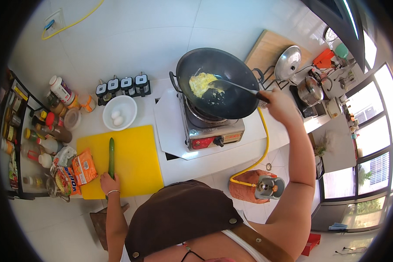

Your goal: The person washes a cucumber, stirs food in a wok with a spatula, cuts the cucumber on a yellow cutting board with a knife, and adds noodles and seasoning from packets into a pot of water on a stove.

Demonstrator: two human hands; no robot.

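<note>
Right hand point(280, 106) holds a spatula point(231, 86) over egg point(201, 83) in the wok point(218, 83); left hand point(109, 182) rests by the cucumber point(112, 157).

I see two orange noodle packets point(76, 172) lying at the near left, just beside the yellow cutting board point(135, 157). Farther left, labelled bottles and jars point(52, 131) crowd the counter, and a white labelled canister point(60, 88) stands behind them.

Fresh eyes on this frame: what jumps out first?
The black wok on the tabletop gas stove at centre, with yellow scrambled egg that the right hand works with a spatula. Next, the bright yellow cutting board to the left, where the left hand rests at the end of a cucumber. Behind it sits a white bowl with two eggs.
</note>
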